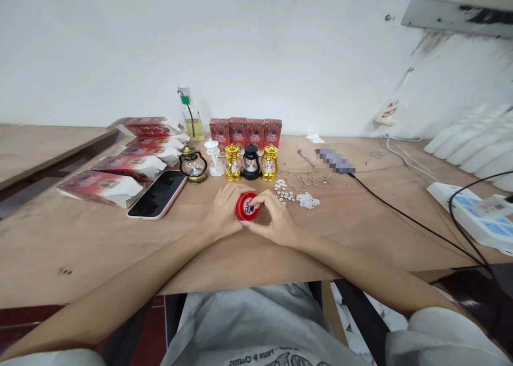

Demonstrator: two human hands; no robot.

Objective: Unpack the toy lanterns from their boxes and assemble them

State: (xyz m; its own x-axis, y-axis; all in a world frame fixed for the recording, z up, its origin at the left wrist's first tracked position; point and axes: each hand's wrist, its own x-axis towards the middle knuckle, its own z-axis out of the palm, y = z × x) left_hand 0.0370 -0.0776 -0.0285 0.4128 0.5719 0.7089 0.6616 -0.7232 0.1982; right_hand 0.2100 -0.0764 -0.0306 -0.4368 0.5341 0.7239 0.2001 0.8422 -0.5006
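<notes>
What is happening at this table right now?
A person sits at a wooden table and grips a red mini lantern between the left hand and the right hand, with what looks like its underside turned towards the camera. Behind it, five more mini lanterns stand in a row before four red boxes. Small white parts and wire pieces lie to the right, and a phone to the left.
</notes>
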